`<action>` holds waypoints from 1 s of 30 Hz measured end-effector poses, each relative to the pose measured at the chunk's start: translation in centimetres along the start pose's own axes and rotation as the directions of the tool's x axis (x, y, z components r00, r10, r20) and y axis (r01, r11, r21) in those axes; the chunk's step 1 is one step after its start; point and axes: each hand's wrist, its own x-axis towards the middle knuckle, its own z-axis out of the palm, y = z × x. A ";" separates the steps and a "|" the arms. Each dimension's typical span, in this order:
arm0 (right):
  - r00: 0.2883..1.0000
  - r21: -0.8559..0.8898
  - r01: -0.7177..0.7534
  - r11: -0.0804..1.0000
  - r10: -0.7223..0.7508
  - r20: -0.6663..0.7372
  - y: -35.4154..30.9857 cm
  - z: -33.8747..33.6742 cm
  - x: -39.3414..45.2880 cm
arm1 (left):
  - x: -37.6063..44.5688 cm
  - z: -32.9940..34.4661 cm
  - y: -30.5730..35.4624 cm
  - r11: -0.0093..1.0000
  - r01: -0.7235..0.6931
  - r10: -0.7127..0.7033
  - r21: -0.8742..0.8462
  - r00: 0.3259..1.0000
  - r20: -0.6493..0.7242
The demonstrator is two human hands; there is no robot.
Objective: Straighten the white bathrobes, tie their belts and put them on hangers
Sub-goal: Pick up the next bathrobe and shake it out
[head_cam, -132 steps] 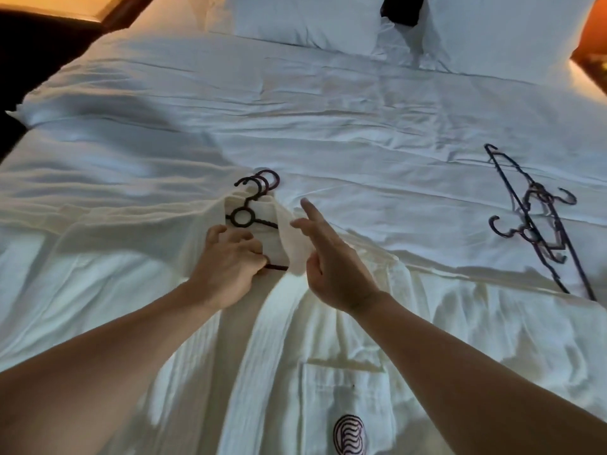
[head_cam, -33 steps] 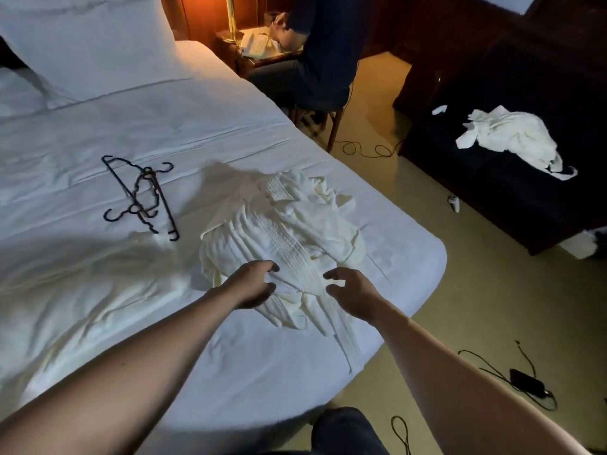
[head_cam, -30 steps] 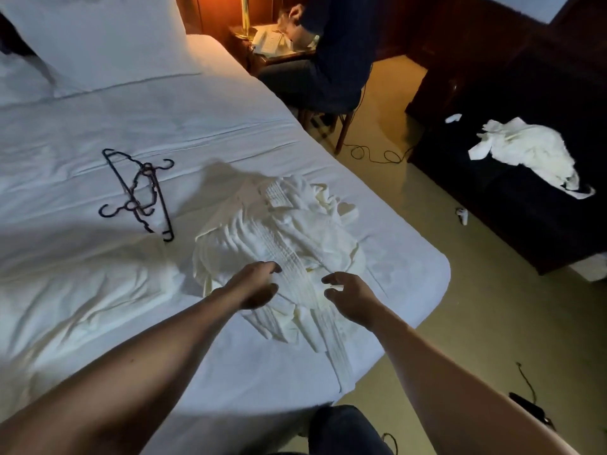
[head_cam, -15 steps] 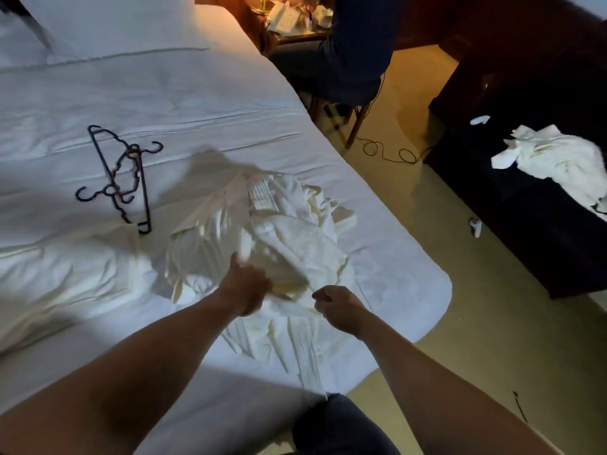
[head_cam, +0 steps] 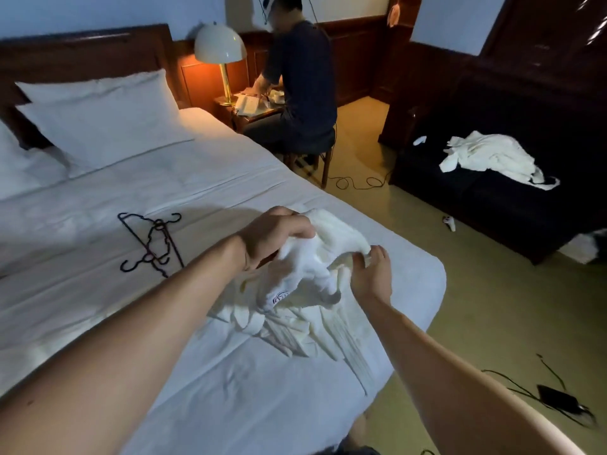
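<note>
Both hands lift a crumpled white bathrobe (head_cam: 308,277) off the bed (head_cam: 230,372). The left hand (head_cam: 272,234) grips a bunch of cloth from above; the right hand (head_cam: 372,274) pinches a fold at the robe's right edge. Dark hangers (head_cam: 151,244) lie on the sheet to the left. Another white robe (head_cam: 489,159) lies on a dark sofa (head_cam: 492,208), and a seated person (head_cam: 302,90) faces a lit lamp (head_cam: 220,47).

Bathrobe (head_cam: 315,290) on bed (head_cam: 230,372) near right corner, hangers (head_cam: 151,244) on bed to its left, pillows (head_cam: 98,119) far left. Second robe (head_cam: 489,157) on sofa (head_cam: 492,205) far right.
</note>
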 end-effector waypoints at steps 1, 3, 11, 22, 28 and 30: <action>0.993 0.148 -0.077 0.986 0.089 -0.078 -1.0 -1.0 -0.3 | -1.3 0.4 0.5 0.999 -0.010 0.009 0.042 1.000 0.029; 0.946 0.462 -0.266 0.846 0.322 -0.046 -2.5 -3.5 -1.3 | -4.1 1.7 0.7 0.989 -0.024 0.008 0.146 0.994 0.112; 0.841 0.729 -0.541 0.419 0.276 0.466 -3.6 -13.0 -12.2 | -12.9 9.3 -2.7 0.984 0.131 -0.173 0.119 0.849 0.499; 0.875 0.709 -0.475 0.521 0.189 0.447 -1.7 -18.5 -21.4 | -23.7 14.2 -9.1 0.488 -0.191 -0.468 0.852 0.767 0.440; 0.765 -0.290 -0.036 0.956 0.213 0.608 -3.7 -23.9 -30.2 | -28.2 12.6 -11.7 0.562 0.032 -0.342 0.826 0.919 0.197; 0.661 -0.446 0.177 0.877 0.230 0.715 -6.2 -25.8 -33.8 | -29.6 13.2 -10.4 0.676 -0.057 -0.049 0.735 0.991 0.122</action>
